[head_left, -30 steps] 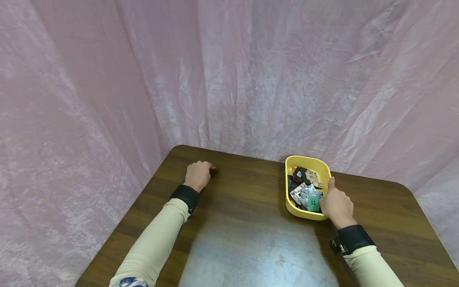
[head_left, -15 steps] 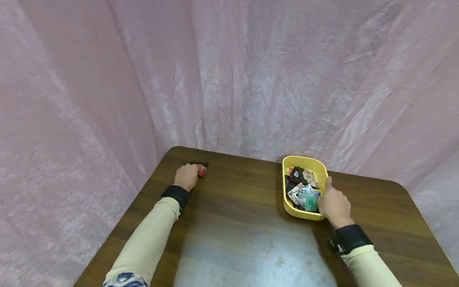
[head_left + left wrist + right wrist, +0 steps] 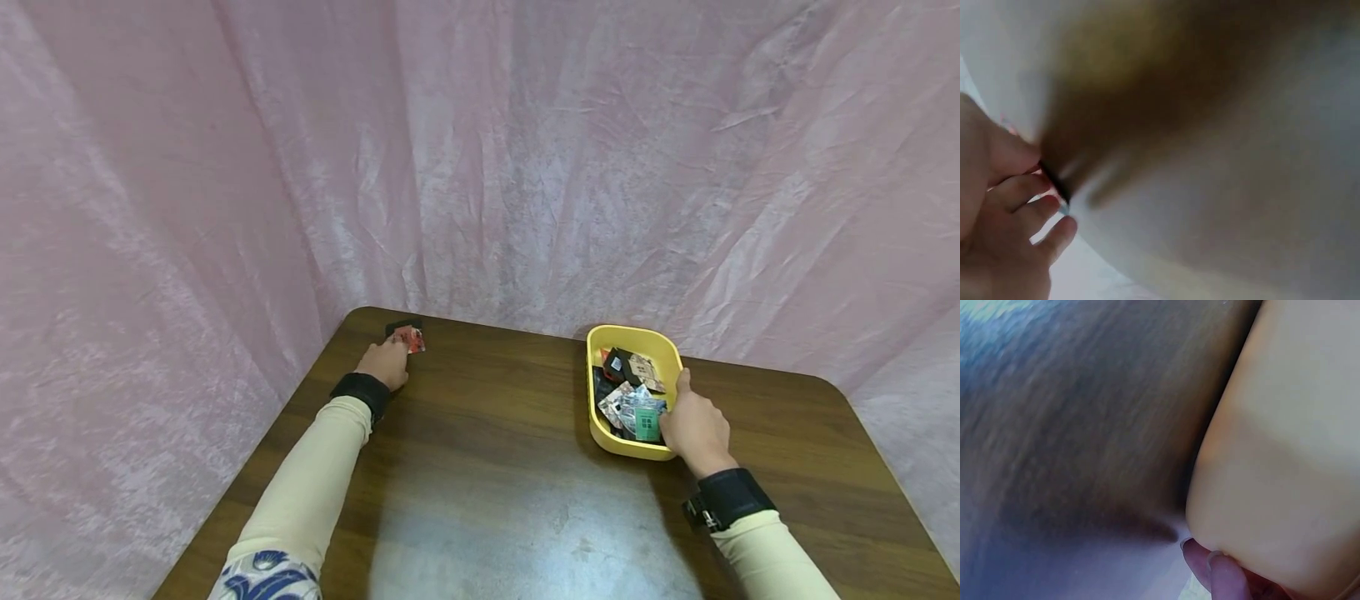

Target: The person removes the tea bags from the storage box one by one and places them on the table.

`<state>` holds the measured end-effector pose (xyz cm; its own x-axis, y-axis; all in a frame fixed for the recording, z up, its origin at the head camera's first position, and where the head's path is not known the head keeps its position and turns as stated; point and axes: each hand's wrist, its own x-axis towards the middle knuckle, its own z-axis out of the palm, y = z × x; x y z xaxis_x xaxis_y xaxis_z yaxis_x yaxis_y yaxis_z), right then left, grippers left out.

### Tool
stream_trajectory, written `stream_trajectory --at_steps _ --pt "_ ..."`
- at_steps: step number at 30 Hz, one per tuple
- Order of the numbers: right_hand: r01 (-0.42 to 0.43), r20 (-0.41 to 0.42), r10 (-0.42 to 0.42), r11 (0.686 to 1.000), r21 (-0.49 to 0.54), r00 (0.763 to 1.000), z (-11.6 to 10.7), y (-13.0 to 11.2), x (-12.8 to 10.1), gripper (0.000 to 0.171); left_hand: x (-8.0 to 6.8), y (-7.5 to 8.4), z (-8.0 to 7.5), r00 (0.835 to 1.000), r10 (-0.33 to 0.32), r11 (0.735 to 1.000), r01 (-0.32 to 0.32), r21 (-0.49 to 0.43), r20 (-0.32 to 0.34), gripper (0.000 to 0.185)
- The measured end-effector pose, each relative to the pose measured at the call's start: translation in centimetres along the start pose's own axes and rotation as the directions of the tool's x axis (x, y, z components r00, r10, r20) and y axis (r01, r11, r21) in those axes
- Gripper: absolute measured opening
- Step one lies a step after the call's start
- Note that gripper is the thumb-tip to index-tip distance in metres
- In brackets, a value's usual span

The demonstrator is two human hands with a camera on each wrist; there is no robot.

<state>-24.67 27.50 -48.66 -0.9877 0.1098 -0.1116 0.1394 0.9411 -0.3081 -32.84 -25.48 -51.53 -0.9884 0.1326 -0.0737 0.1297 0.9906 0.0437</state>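
Note:
At the table's far left corner, my left hand pinches a small flat black piece with a red printed front. In the left wrist view, the thumb and fingers meet at its thin dark edge. My right hand grips the right side of a yellow plastic basket, thumb along the rim. The right wrist view has fingertips under the basket's lower edge. Inside lie several small flat pieces, among them a green one, silvery ones and black ones.
The brown wooden table has rounded far corners and a bright reflection at the near middle. A pink velvet curtain hangs right behind its far edge and along the left side.
My left hand has moved left and away from me towards the far left corner with the black and red piece, whose front now shows more. The right hand keeps its grip on the basket.

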Motion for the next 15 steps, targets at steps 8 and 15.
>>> stream_trajectory --at_steps 8,15 --pt "0.002 -0.006 -0.002 1.000 0.001 1.000 0.2 0.0 0.1 0.092 4.4 -3.3 2.1 0.978 0.003 0.993 0.021 -0.113 0.207 0.023" --pt "0.000 -0.012 0.000 1.000 -0.001 1.000 0.2 0.1 0.1 0.092 5.5 -4.4 2.9 0.976 0.027 0.990 0.005 -0.143 0.218 0.015"
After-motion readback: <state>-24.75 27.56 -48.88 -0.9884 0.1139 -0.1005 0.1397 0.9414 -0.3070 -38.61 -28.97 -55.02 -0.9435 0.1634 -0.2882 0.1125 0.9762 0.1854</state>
